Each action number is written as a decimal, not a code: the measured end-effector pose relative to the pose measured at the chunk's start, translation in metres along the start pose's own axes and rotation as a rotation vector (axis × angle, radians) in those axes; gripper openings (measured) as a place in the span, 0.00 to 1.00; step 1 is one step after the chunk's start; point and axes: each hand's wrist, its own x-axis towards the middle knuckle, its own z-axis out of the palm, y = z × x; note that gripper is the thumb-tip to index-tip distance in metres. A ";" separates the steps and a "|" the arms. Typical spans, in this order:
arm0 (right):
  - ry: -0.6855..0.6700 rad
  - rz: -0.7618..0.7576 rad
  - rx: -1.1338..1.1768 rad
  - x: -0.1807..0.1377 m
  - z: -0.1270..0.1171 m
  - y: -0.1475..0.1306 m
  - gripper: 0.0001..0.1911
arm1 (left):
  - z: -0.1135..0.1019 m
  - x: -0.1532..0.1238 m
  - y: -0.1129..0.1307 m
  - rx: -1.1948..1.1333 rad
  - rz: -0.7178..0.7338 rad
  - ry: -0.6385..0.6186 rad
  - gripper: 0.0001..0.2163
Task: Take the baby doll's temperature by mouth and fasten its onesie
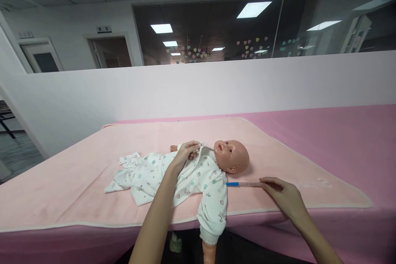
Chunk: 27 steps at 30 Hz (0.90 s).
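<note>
A baby doll [231, 156] in a white patterned romper [148, 175] lies on its back on a pale pink blanket [77, 173], head to the right. My left hand [185, 152] pinches the romper's collar at the doll's chest. My right hand [283, 196] rests on the blanket to the right of the doll, fingers closed on the end of a thin thermometer [244, 184] with a blue tip that points toward the doll's armpit. One doll arm [212, 222] hangs over the table's front edge.
The blanket covers a long table with a brighter pink cloth [340, 140]. A white partition wall [198, 86] stands right behind it, with dark glass above. Open floor shows at the far left [15, 152].
</note>
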 end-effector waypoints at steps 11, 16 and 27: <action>0.165 -0.343 -0.268 -0.012 0.052 -0.052 0.13 | -0.004 0.001 -0.004 -0.185 0.023 0.076 0.15; 0.036 -0.620 -0.343 -0.014 0.134 -0.121 0.16 | -0.004 -0.006 -0.002 -0.138 0.071 0.049 0.16; 0.236 -0.741 0.036 -0.003 0.161 -0.097 0.14 | -0.003 -0.006 -0.002 -0.097 0.061 0.152 0.17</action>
